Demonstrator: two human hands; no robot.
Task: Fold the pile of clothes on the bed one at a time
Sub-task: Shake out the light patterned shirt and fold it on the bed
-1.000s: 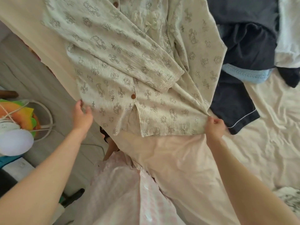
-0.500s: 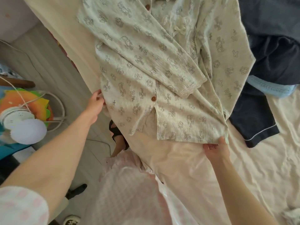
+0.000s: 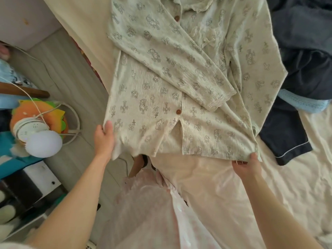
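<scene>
A pale green printed shirt point(image 3: 179, 83) lies spread across the upper middle of the frame on a cream bed point(image 3: 224, 194), its collar at the top edge and its hem toward the viewer. Brown buttons run down its front, and one sleeve is folded diagonally across the chest, its lace cuff ending right of centre. The left hand point(image 3: 104, 139), at centre left, grips the shirt's lower left corner, thumb on top of the fabric and fingers curled under it; that corner hangs past the bed's edge over the floor. The right hand point(image 3: 247, 163), at centre right, pinches the lower right corner of the hem, fingers tucked beneath the cloth. Both bare forearms reach up from the bottom of the frame. In the upper right, touching the shirt's right side, sits the pile point(image 3: 301, 56) of dark navy clothes with a light blue piece tucked among them. At the left edge, on the grey floor, stand a white lamp point(image 3: 44, 144) and an orange and green toy point(image 3: 30, 112). The viewer's pink checked clothing fills the bottom centre.
</scene>
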